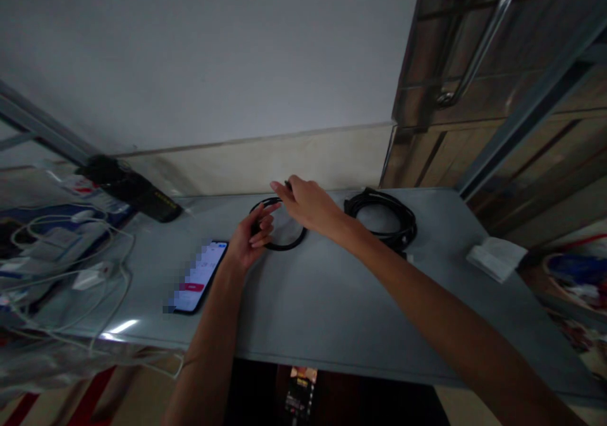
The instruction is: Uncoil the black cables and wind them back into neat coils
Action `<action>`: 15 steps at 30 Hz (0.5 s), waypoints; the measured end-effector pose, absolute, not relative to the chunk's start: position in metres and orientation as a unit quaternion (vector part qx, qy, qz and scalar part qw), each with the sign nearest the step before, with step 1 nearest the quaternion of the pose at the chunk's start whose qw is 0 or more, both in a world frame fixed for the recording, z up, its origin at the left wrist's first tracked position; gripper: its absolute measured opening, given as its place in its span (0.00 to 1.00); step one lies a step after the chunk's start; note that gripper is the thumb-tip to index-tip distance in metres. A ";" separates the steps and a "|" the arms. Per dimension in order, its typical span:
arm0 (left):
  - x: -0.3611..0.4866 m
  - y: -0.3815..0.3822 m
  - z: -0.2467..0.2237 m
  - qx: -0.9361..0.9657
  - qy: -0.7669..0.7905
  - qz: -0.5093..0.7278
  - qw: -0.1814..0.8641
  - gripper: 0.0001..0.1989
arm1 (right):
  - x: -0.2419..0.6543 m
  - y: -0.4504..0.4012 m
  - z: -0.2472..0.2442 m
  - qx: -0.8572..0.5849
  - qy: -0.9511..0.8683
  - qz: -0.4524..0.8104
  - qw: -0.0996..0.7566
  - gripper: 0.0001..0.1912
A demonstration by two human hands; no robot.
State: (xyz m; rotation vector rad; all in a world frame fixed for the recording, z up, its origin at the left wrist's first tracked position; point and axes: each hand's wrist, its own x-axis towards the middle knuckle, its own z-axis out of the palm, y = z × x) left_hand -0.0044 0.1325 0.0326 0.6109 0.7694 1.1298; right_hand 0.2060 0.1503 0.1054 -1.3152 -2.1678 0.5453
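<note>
A black cable point(287, 247) hangs in a loop between my two hands, low over the grey tabletop point(322, 312). My left hand point(252, 235) is curled round part of it, palm turned up. Higher and to the right, my right hand point(306, 203) is closed on the cable, with a dark bit of it showing by the thumb. The cable's ends are hidden by my fingers. To the right of my right hand lies a second black cable point(410, 224), coiled in a ring. A lit phone point(202, 277) lies left of my left forearm.
At the left are a black bottle-like object point(137, 192), a white adapter point(92, 276) and tangled white cords point(124, 280). A folded white paper point(497, 258) lies at the right. A wall point(265, 59) stands behind, with metal posts point(526, 116) at the sides.
</note>
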 end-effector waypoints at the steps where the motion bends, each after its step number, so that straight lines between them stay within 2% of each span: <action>1: -0.004 0.134 0.031 0.278 0.349 0.514 0.733 0.10 | 0.204 0.145 0.106 -0.471 -0.826 0.188 0.247 0.27; 6: -0.002 0.137 0.024 0.233 0.405 0.499 0.730 0.17 | 0.185 0.114 0.091 -0.361 -0.913 0.126 0.144 0.23; 9: -0.001 0.136 0.025 0.230 0.427 0.476 0.734 0.23 | 0.174 0.102 0.073 -0.352 -0.927 0.079 0.105 0.23; 11: 0.000 0.134 0.026 0.232 0.436 0.491 0.717 0.20 | 0.170 0.098 0.064 -0.359 -0.926 0.071 0.094 0.22; 15: 0.001 0.134 0.026 0.213 0.458 0.541 0.673 0.06 | 0.171 0.098 0.059 -0.339 -0.933 0.090 0.076 0.21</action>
